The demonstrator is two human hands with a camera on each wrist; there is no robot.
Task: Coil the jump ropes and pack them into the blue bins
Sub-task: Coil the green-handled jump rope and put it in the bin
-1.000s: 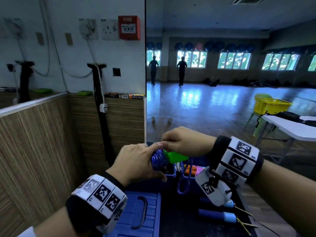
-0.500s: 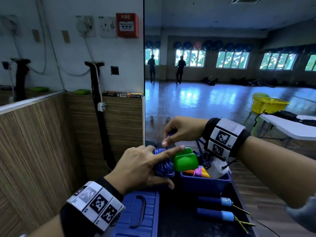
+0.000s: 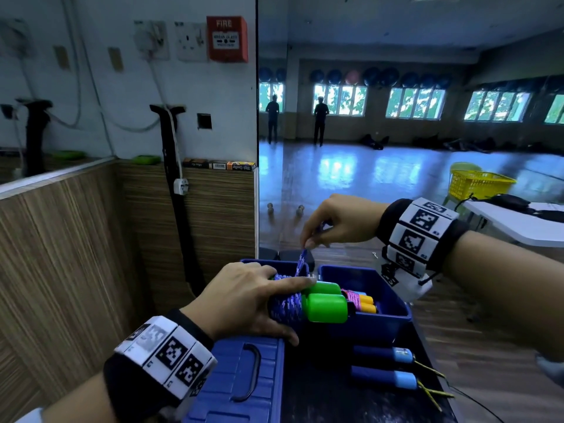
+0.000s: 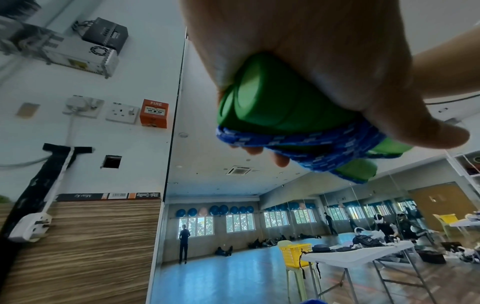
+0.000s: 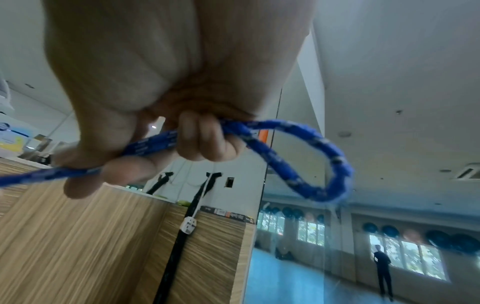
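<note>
Above the blue bin (image 3: 393, 312), left hand (image 3: 241, 303) grips coiled rope (image 3: 287, 303) (right hand (image 3: 341, 221) pinching its loop).

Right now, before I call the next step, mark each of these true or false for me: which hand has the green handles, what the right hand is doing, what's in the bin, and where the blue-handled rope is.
1. The left hand grips the green handles with the blue rope wound round them. True.
2. The right hand is idle and holds nothing. False: it pinches a loop of the blue rope, pulled up from the bundle.
3. The blue bin already holds a rope with orange handles. True.
4. The rope with blue handles lies packed in the bin. False: it lies outside, on the dark surface in front of the bin.
</note>
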